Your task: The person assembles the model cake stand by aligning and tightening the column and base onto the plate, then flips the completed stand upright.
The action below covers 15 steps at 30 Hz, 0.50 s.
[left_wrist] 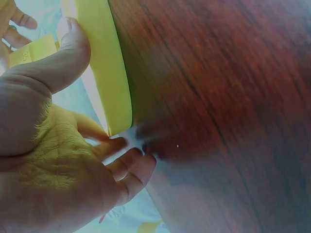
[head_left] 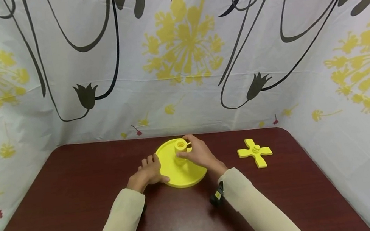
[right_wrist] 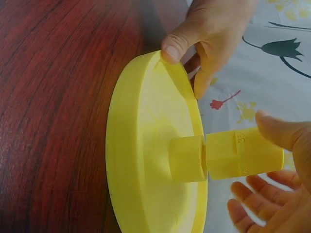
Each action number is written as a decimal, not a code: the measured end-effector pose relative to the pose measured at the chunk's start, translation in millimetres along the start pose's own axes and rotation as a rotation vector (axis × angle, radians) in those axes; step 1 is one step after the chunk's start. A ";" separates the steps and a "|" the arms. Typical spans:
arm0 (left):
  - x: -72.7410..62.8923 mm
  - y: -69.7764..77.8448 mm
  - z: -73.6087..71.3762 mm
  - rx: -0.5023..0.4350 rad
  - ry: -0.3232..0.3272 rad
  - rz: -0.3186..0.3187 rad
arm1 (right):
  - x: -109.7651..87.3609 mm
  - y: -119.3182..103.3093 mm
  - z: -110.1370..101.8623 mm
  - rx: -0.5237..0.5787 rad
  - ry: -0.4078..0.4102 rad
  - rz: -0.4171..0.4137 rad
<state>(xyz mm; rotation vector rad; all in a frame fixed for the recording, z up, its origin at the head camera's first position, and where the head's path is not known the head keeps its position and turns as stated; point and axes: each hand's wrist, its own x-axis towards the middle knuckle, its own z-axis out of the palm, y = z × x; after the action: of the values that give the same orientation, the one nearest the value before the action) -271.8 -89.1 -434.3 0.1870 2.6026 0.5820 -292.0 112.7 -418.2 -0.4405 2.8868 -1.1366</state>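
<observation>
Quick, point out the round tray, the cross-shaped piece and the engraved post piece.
Round tray (head_left: 180, 175): head view, bare floor.
Cross-shaped piece (head_left: 256, 149): head view, central knob.
Engraved post piece (right_wrist: 243, 154): right wrist view, side wall.

Two hands (head_left: 150, 171) (head_left: 201, 153) in play here! That's one round tray (head_left: 174, 174), one cylinder (right_wrist: 226, 158), one four-armed cross (head_left: 255, 152), and one table (head_left: 77, 196).

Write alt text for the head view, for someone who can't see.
A person's left hand grips the edge of a round yellow tray while the right hand holds a yellow cylindrical piece over the tray's center. A yellow cross-shaped piece lies to the right on the dark reddish table, before a flower-patterned cloth.
</observation>
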 end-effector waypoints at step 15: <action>2.3 -4.3 -0.1 -0.019 0.000 0.035 | -1.6 1.7 -2.3 0.019 -0.009 -0.104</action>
<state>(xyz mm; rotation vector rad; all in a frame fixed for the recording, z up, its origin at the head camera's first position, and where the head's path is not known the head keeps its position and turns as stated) -274.1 -92.5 -437.0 0.2268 2.5975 0.6184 -291.2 115.8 -417.8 -0.5999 2.8733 -1.1708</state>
